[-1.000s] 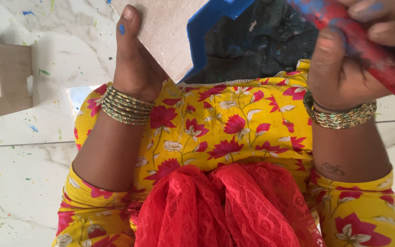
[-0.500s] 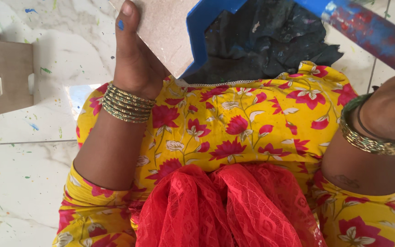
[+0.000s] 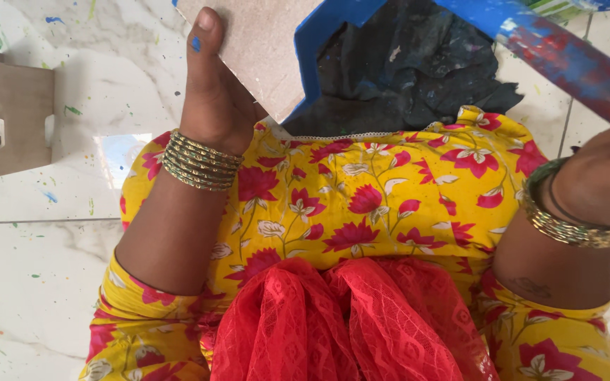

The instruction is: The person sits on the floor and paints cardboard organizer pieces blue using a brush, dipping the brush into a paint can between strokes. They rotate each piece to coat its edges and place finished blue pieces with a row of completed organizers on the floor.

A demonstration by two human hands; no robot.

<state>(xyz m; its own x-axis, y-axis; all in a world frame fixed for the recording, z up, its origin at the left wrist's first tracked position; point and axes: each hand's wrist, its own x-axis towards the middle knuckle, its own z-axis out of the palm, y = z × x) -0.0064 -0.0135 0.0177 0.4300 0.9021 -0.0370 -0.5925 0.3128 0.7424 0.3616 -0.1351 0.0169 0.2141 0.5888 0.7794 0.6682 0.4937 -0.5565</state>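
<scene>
Holding a flat brown board (image 3: pixel 262 49) by its edge, the person's left hand (image 3: pixel 213 99) has its grip closed on the panel, thumb laid along the near face with a dab of blue paint on it. The board tilts up out of the top of the view, bare on the side I can see, and just beside it a blue-painted piece (image 3: pixel 323 32) frames a dark, paint-flecked cloth (image 3: pixel 418 70) that lies bunched over the lap. A stack of green and gold bangles (image 3: pixel 199 161) circles the left wrist.

Over on the other side, the right hand (image 3: pixel 605 176) sits at the frame's edge, and I cannot tell how its grip is set, since the fingers run out of sight. A long round handle (image 3: pixel 566 63), smeared red and blue, crosses just above that hand, slanting from the top centre down to the right edge; whether the hand actually has hold of it I cannot say. Gold bangles (image 3: pixel 566 226) ring the right wrist as well.

The person sits on a pale marble floor (image 3: pixel 37 282) speckled with green, blue and yellow paint. A yellow dress with red flowers (image 3: pixel 361 204) covers the lap, with a red net scarf (image 3: pixel 347 324) gathered below it. Well apart to the left, a notched cardboard-coloured cutout (image 3: pixel 8 106) lies on the floor.
</scene>
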